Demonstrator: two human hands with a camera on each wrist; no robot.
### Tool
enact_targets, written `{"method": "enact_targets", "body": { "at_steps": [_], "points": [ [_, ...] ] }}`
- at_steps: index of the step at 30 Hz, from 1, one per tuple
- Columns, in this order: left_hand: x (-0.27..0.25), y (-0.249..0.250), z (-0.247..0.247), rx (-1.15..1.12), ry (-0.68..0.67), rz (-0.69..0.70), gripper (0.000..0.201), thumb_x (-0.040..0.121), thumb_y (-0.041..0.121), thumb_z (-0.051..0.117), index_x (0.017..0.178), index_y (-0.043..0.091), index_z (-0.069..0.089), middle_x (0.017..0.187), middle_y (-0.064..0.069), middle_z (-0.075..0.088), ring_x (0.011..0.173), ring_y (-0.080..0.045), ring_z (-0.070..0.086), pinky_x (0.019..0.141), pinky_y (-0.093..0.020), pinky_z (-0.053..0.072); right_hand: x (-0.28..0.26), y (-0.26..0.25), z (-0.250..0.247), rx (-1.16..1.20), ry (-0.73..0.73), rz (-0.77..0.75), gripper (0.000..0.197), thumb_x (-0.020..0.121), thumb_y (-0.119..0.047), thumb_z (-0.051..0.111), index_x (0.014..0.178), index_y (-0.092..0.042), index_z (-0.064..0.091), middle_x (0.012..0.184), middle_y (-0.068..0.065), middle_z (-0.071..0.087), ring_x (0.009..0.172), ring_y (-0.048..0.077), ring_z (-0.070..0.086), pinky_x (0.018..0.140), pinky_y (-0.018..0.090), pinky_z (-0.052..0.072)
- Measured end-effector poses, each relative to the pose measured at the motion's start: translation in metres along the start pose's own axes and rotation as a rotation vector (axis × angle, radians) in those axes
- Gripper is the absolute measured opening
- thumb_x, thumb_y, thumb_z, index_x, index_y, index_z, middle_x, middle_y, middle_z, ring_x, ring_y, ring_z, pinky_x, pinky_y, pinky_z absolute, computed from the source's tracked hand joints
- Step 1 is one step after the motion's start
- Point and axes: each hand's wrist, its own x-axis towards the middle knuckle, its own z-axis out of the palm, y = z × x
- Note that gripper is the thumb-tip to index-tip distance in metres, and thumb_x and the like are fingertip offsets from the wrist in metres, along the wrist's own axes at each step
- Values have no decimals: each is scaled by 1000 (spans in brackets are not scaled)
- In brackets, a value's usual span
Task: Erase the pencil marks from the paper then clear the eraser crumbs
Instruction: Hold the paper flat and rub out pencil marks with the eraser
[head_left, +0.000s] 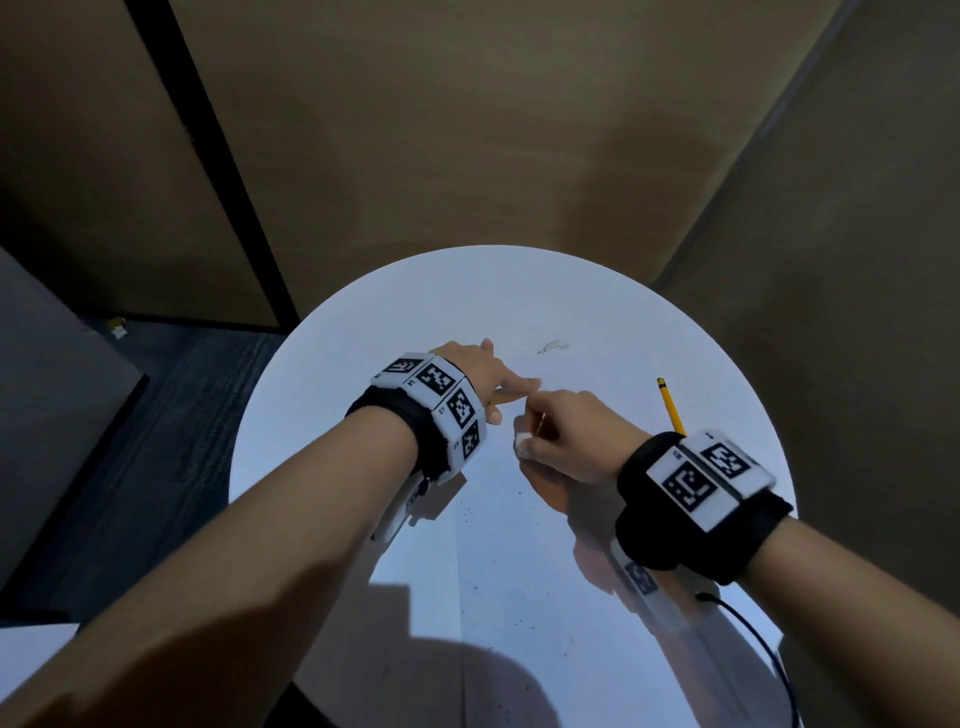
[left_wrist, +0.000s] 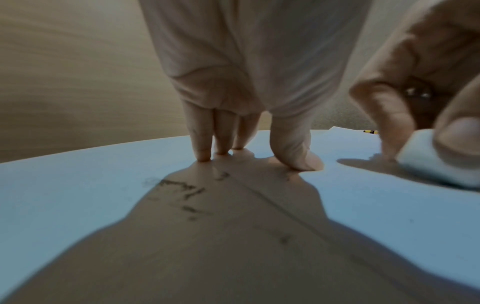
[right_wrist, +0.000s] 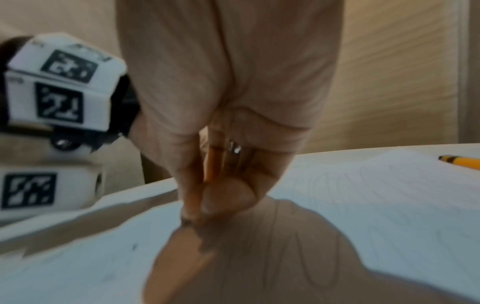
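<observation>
A white sheet of paper (head_left: 524, 571) lies on a round white table (head_left: 322, 395). Faint grey pencil marks (head_left: 553, 346) show on it beyond the hands. My right hand (head_left: 561, 431) pinches a small white eraser (head_left: 521, 441) and holds it down on the paper; the left wrist view shows the eraser (left_wrist: 436, 162) under the right fingertips. My left hand (head_left: 498, 384) lies just left of it, its straight fingers (left_wrist: 223, 137) pressing down at the sheet's left edge. Dark smudgy marks (left_wrist: 187, 193) lie under the left palm. Dark crumbs (head_left: 467, 512) speckle the near part of the paper.
A yellow pencil (head_left: 671, 408) lies on the paper to the right of my right hand, also seen in the right wrist view (right_wrist: 459, 161). Wooden wall panels stand close behind the table. Dark floor lies to the left.
</observation>
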Motion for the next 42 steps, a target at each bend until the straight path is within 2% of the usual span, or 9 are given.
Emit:
{"method": "enact_targets", "body": {
  "at_steps": [3,8,13,19,23,28,33,39,42],
  "points": [
    [-1,3,-2,1,-9,17,59,98,20,49,143,50,25,157,-19,6,119,-34,53,88,-32,44,3,3,-12,35,-30,61,26,85,-16,62,65,-25,47,63,-15,50,60,0,48,54,9,36],
    [-6,8,-7,6,-16,-2,63,97,15,50,145,47,22,157,-20,6,122,-33,51,87,-31,44,1,3,-4,9,113,41,18,90,-14,54,77,-21,44,74,-10,49,76,12,45,54,14,32],
    [-11,9,-8,-14,-19,9,68,96,7,46,147,43,19,156,-21,5,121,-26,53,82,-28,43,-7,1,-9,-121,-77,14,32,90,-20,58,65,-27,39,68,-14,42,66,5,44,49,11,29],
    [-12,10,-10,-1,-26,11,65,98,12,47,147,44,18,157,-20,7,120,-28,53,81,-27,43,-2,3,2,0,123,12,12,92,-14,52,82,-19,47,78,-9,52,78,12,47,57,3,34],
    [-13,11,-12,-3,-46,5,67,96,9,48,147,42,20,157,-20,5,121,-27,53,86,-29,44,-4,-1,-10,-138,-63,5,32,90,-18,57,65,-27,38,68,-15,42,67,7,44,51,10,33],
    [-11,11,-11,-15,-50,4,57,99,17,44,146,42,25,157,-21,7,120,-34,52,86,-32,43,-2,-5,-2,-24,104,-11,21,92,-11,51,107,-25,56,83,-4,60,87,17,55,59,14,33],
    [-15,13,-14,-83,-54,-33,53,101,17,39,148,35,25,158,-18,0,118,-31,55,84,-30,43,-14,-2,-4,-119,-20,0,32,91,-18,54,65,-26,37,66,-15,41,64,6,43,55,4,35],
    [-14,12,-12,-47,-64,-29,59,98,18,46,148,39,23,157,-19,1,121,-33,51,84,-30,42,-8,2,1,-20,167,8,17,93,-16,52,79,-21,44,76,-10,50,75,10,43,58,2,34],
    [-16,13,-14,-58,-48,-23,55,100,19,41,149,36,23,157,-21,5,117,-33,55,85,-31,44,-17,6,3,-77,8,19,23,91,-19,54,70,-22,43,69,-14,47,69,10,45,55,9,35]
  ]
}}
